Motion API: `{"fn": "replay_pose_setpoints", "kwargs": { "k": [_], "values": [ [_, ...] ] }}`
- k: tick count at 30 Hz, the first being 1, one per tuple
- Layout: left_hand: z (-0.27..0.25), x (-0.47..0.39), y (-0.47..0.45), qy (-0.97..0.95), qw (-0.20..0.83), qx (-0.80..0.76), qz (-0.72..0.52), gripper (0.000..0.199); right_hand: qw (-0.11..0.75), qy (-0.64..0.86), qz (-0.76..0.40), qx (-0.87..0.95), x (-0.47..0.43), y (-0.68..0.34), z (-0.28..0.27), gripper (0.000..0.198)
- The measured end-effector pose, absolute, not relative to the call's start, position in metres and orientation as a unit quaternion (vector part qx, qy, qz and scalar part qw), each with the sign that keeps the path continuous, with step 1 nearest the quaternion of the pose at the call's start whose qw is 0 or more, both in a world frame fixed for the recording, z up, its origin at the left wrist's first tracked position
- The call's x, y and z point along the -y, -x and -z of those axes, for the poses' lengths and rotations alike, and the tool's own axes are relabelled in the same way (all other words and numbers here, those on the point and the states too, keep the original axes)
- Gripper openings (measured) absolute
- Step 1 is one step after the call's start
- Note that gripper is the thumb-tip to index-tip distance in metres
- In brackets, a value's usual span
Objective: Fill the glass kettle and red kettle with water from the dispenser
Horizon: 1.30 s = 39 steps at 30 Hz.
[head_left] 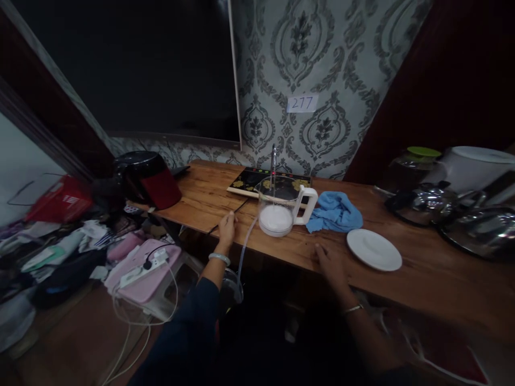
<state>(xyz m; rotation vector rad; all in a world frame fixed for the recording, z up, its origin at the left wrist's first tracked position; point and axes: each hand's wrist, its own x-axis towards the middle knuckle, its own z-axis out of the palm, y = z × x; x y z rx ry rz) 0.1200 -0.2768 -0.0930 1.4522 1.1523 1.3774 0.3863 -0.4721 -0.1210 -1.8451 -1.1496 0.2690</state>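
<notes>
Your left hand [227,228] reaches forward from a dark sleeve, a pale bangle [219,258] at the wrist, and rests at the front edge of the wooden tabletop [422,279]. Its fingers are curled loosely near the dark cable [229,216] that runs back toward the induction cooktop [245,185]; whether they actually pinch the cable you cannot tell from this view. Your right hand [330,264] lies palm down on the wood near the front edge, forearm stretched out low, fingers laid flat and holding nothing; it is blurred, so finer detail is lost. Between your two hands, a little further back, stands the clear measuring jug [277,206] with a white handle, something white lying in its bottom. A thin rod [273,166] stands up out of it, and a clear tube [246,241] trails from it down past the table edge. Just right of the jug lies a crumpled blue cloth [335,213], and a white plate [374,250] sits near your right hand, apart from it.
</notes>
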Motion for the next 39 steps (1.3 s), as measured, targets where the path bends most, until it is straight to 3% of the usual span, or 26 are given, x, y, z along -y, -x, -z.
{"fn": "replay_pose_setpoints", "kwargs": {
  "k": [6,26,39],
  "values": [
    [0.091,0.279,-0.113,-0.513,0.502,-0.423,-0.553,0.046,0.373,0.772,-0.063,0.511,0.475,-0.386,0.121,0.059],
    [0.100,0.275,-0.115,-0.533,0.484,-0.410,-0.560,0.010,0.369,0.768,-0.049,0.521,0.478,-0.382,0.127,0.060],
    [0.108,0.271,-0.112,-0.556,0.472,-0.426,-0.535,0.012,0.365,0.765,-0.018,0.531,0.476,-0.378,0.122,0.058]
  ]
}}
